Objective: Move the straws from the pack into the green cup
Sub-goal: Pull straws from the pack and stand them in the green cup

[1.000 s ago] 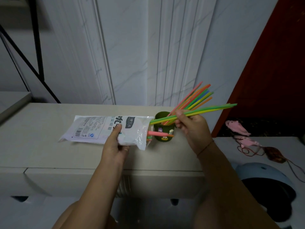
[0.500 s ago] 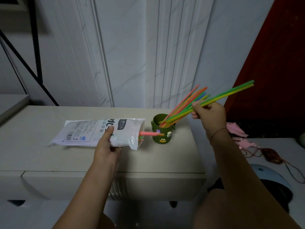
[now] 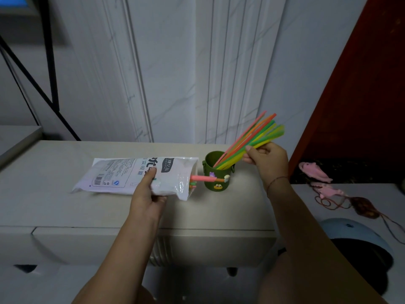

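A white plastic straw pack [image 3: 122, 174] lies on the pale cabinet top [image 3: 65, 207], its open end facing right. My left hand [image 3: 147, 194] grips the pack near that opening. A pink straw [image 3: 202, 178] and a few other tips poke out of the pack toward the green cup [image 3: 217, 183]. The cup stands upright just right of the pack and holds several coloured straws [image 3: 252, 137] that lean to the right. My right hand [image 3: 266, 160] pinches green and yellow straws whose lower ends sit inside the cup.
A white panelled wall stands right behind the cabinet. To the right is a dark red panel [image 3: 361, 106], a lower white surface with pink objects [image 3: 315, 172] and a brown cord [image 3: 361, 207], and a light blue round object [image 3: 355, 233]. A black metal frame [image 3: 50, 62] rises at the left.
My right hand has swung the green and yellow straws from out at the right down into the cup. My left hand has kept hold of the pack.
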